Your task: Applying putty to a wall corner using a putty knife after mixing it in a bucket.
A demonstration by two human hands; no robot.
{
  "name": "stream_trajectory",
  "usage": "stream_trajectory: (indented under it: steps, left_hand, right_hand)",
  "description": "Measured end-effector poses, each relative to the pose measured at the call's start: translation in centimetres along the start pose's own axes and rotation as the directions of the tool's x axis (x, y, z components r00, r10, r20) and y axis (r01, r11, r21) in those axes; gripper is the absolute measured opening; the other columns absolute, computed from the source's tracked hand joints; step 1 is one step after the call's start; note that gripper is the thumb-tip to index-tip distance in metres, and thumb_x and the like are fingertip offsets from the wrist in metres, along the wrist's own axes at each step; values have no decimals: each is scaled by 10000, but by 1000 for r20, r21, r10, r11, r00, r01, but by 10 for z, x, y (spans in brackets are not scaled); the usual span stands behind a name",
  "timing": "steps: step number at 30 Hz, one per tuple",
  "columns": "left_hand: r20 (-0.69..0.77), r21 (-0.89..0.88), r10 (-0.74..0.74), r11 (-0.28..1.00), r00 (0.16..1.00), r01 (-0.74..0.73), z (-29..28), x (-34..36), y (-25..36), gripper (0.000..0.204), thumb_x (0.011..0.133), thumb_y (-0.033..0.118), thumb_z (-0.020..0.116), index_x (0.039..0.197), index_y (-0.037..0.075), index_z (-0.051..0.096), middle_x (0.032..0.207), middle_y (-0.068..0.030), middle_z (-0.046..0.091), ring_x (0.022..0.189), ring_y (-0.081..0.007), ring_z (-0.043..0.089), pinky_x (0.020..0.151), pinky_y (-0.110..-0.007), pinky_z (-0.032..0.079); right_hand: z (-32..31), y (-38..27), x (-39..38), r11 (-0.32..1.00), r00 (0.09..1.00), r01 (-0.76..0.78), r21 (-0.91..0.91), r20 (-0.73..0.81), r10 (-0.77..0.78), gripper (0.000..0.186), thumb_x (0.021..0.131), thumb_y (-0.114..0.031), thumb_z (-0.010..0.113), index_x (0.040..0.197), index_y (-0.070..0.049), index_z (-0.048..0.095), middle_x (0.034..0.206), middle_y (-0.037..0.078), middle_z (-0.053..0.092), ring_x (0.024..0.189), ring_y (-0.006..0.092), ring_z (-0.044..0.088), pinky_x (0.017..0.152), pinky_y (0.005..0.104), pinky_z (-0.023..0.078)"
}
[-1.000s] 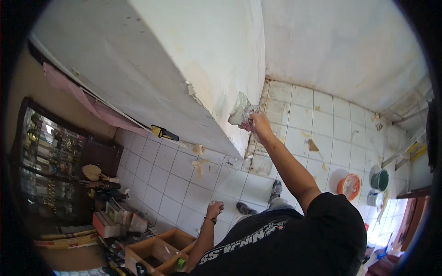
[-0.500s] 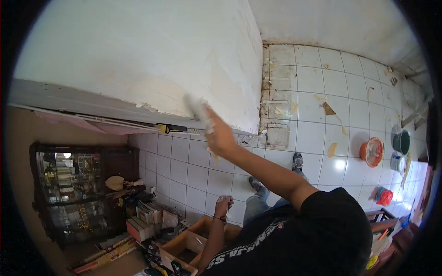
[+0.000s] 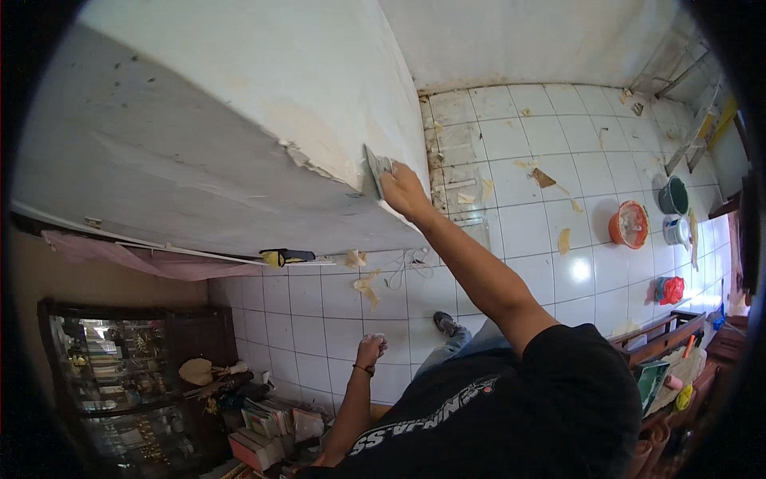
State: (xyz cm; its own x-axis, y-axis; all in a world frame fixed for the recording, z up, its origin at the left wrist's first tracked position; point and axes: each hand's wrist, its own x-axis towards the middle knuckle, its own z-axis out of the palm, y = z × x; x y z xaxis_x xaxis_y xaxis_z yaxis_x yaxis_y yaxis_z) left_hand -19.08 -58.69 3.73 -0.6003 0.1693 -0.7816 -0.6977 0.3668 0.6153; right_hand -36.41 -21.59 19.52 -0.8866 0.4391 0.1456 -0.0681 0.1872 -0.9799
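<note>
A scraper (image 3: 373, 172) shows in the head view at the outer edge of the white wall (image 3: 351, 96), just right of a chipped, flaking patch (image 3: 307, 160); the fingers of the right hand (image 3: 404, 191) grip it. The left hand (image 3: 371, 349) hangs well apart from it above the tiled floor (image 3: 319, 335), fingers curled and whitened; whether they hold anything, I cannot tell. An orange bucket (image 3: 617, 227) stands near a dark green bucket (image 3: 675, 196) on the right.
</note>
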Motion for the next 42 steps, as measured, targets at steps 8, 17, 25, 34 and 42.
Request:
stream_trajectory:
  steps: [8, 17, 25, 34, 42]
  left_hand:
    - [159, -16, -74, 997, 984, 77, 4, 38, -28, 140, 862, 219, 541, 844, 85, 578, 740, -5, 581, 616, -94, 560, 482, -222, 432]
    - [102, 25, 100, 994, 990, -103, 39, 39, 22, 103, 885, 185, 512, 905, 113, 583, 777, 5, 609, 631, -87, 574, 485, -235, 450]
    - [36, -133, 113, 985, 993, -108, 5, 18, 17, 132, 868, 152, 538, 954, 58, 574, 809, -21, 600, 648, -101, 571, 539, -250, 479]
    - [62, 873, 993, -3, 103, -488, -21, -14, 203, 393, 829, 162, 567, 1144, -58, 488, 1207, -268, 474, 1133, -421, 461, 956, -489, 374]
    - [376, 856, 732, -509, -567, -88, -99, -3, 428, 619, 915, 361, 444, 1392, -16, 330, 1457, -286, 234, 1343, -482, 210, 1065, -578, 195]
  right_hand:
    - [-36, -67, -68, 933, 920, 322, -158, 285, -269, 497, 793, -28, 447, 1283, -90, 506, 978, 267, 604, 814, 444, 582, 754, 448, 480]
    - [-76, -43, -34, 916, 987, 75, 395, 104, -125, 255, 821, -67, 444, 1025, 37, 556, 808, 28, 554, 713, 78, 466, 634, 237, 404]
    - [-44, -28, -49, 886, 998, 38, 463, 18, -52, 286, 831, -42, 368, 1049, 31, 537, 707, 26, 505, 603, 96, 437, 544, 253, 390]
    - [13, -3, -143, 827, 987, -135, 545, 1, 161, 149, 911, -88, 407, 967, -1, 515, 740, 7, 516, 602, 80, 449, 518, 228, 375]
    - [77, -11, -134, 919, 830, 223, -326, -431, -354, 526, 785, 63, 461, 1310, 39, 435, 1235, 285, 512, 1170, 396, 505, 988, 431, 410]
